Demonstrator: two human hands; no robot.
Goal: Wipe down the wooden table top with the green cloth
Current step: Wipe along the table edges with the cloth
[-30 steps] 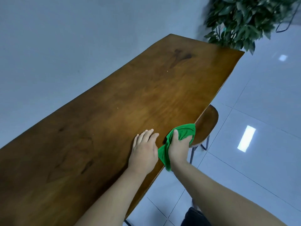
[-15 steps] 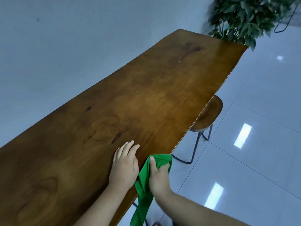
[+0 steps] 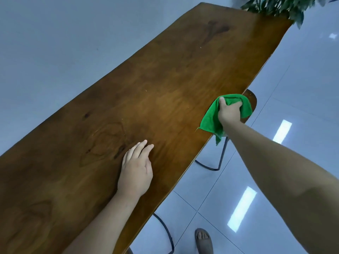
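Already the right hand (image 3: 229,111) grips the bunched green cloth (image 3: 211,120) on the wooden table top's (image 3: 165,85) near edge, whose long axis runs toward one o'clock, while the left hand (image 3: 135,171) rests flat, fingers together, at seven o'clock from the cloth.

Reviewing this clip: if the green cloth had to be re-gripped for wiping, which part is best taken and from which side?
Probably the bunched middle of the green cloth, from above, as the right hand has it now. It straddles the near edge of the table top, one corner hanging off the edge, so a top grip presses the spread part flat; pinching that loose corner would only drag it.
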